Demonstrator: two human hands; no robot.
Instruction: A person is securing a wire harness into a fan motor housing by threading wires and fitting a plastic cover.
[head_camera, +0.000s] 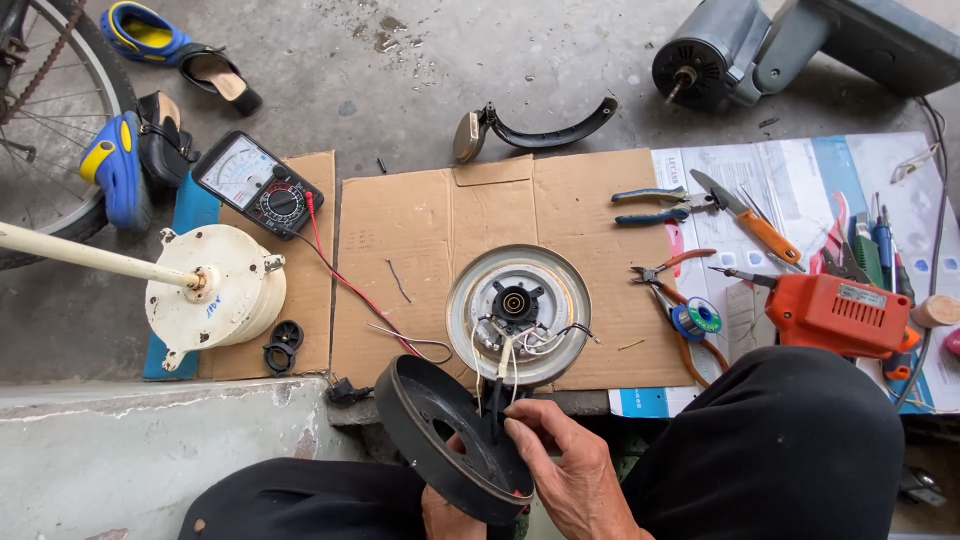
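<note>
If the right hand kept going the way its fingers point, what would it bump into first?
Probably the black round cover, which the right hand already touches: its fingers pinch a part by the cover's inside. Beyond lie the white wires and the round metal base.

To your upper left on the cardboard lies a black multimeter with a pale analogue dial face; on the orange soldering gun at your right sits 1 small white rectangular label; printed white-and-blue paper sheets lie under the tools there.
</note>
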